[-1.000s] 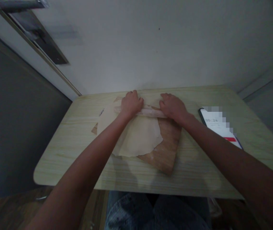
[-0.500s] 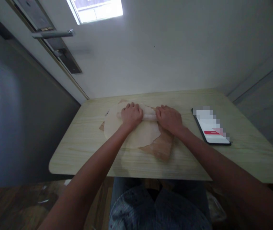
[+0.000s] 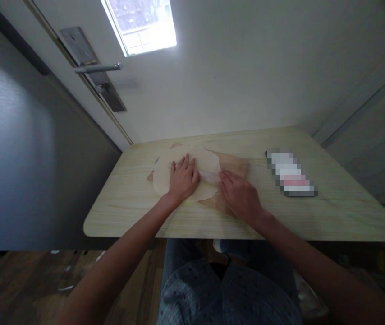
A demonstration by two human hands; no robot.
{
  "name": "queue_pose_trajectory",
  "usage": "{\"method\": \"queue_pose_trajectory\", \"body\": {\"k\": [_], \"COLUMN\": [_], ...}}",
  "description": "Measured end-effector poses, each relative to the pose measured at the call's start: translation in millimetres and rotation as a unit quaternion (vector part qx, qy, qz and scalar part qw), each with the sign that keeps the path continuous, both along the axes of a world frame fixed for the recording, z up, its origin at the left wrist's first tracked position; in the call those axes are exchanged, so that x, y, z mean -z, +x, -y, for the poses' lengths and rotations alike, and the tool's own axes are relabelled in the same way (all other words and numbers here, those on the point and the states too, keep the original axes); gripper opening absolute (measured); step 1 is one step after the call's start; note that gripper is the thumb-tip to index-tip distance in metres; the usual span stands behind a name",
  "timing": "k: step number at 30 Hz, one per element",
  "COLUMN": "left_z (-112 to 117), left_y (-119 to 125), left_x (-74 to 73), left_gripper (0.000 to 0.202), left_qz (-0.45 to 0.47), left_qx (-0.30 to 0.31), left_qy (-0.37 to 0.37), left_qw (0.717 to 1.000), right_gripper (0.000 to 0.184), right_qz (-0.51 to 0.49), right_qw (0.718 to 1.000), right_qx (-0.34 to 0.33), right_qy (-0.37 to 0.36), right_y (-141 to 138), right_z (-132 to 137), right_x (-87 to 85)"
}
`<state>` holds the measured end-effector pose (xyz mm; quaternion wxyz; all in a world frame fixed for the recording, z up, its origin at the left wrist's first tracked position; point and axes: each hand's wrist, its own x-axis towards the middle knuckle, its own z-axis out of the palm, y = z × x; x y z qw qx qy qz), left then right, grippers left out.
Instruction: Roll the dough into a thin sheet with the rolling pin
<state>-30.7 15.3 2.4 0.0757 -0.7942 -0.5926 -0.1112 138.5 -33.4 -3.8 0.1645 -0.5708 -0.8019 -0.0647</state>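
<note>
My left hand (image 3: 183, 178) lies with its fingers stretched out and spread over a pale rolling pin (image 3: 209, 176). My right hand (image 3: 240, 193) has its fingers close together on the pin's right end, which they partly hide. Under the pin is a thin, wide sheet of pale dough (image 3: 162, 183) with an uneven edge. Brown paper (image 3: 236, 164) sticks out from beneath the dough, mostly at the right.
The light wooden table (image 3: 118, 207) has rounded front corners. To the right lies a phone (image 3: 290, 174), its screen blurred out. Behind the table rises a white door (image 3: 246, 90) with a metal handle (image 3: 99, 68) and a small bright window (image 3: 148, 27).
The rolling pin has come nearer to me with both hands. My left fingers, curled before, are now stretched out. The view has tilted up slightly.
</note>
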Motion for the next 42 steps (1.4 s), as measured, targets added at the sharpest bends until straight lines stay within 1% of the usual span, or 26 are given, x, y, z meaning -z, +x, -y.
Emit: {"method": "queue_pose_trajectory", "body": {"k": [4,8,15,19,23,26,30,32,36,42], "left_z": [-4.8,-13.5,-34.0,-47.1,-56.5,-63.4,-74.8,-79.5,-81.5,-71.1], "left_y": [1.8,11.2,32.0,44.9,54.6,64.1,81.3,87.6,89.5,78.3], "left_x": [0.7,0.6,-0.9,-1.2,-3.4,-6.4,-7.7,-6.7,-3.2,-2.2], "left_gripper": [0.045,0.044,0.041,0.042,0.045,0.048,0.05,0.05,0.046,0.034], "left_qz": [0.005,0.006,0.022,0.023,0.009,-0.005,-0.006,0.001,0.013,0.011], "left_qx": [0.013,0.026,0.047,0.049,0.055,0.04,0.012,0.009,0.004,0.011], "left_qy": [-0.007,0.007,-0.006,-0.021,-0.039,-0.053,-0.083,-0.078,-0.041,-0.003], "left_qw": [1.0,1.0,0.999,0.998,0.998,0.998,0.996,0.997,0.999,1.0], "right_gripper": [0.041,0.042,0.044,0.046,0.047,0.047,0.048,0.048,0.047,0.046], "right_qz": [-0.011,-0.039,-0.103,-0.119,-0.143,-0.168,-0.198,-0.203,-0.207,-0.215], "right_qw": [1.0,0.998,0.994,0.992,0.988,0.984,0.978,0.977,0.976,0.975], "right_qx": [-0.024,-0.052,-0.016,-0.008,-0.014,-0.011,0.012,0.017,0.02,0.009], "right_qy": [-0.01,-0.015,-0.036,-0.045,-0.053,-0.064,-0.065,-0.064,-0.06,-0.05], "right_y": [-4.2,-6.6,5.7,15.7,19.7,22.8,30.5,33.0,31.5,23.6], "right_z": [20.9,27.1,15.0,7.3,3.4,0.3,-6.0,-8.3,-8.3,-2.7], "right_x": [4.9,10.1,16.1,17.4,17.5,19.0,22.3,23.0,21.8,21.4]}}
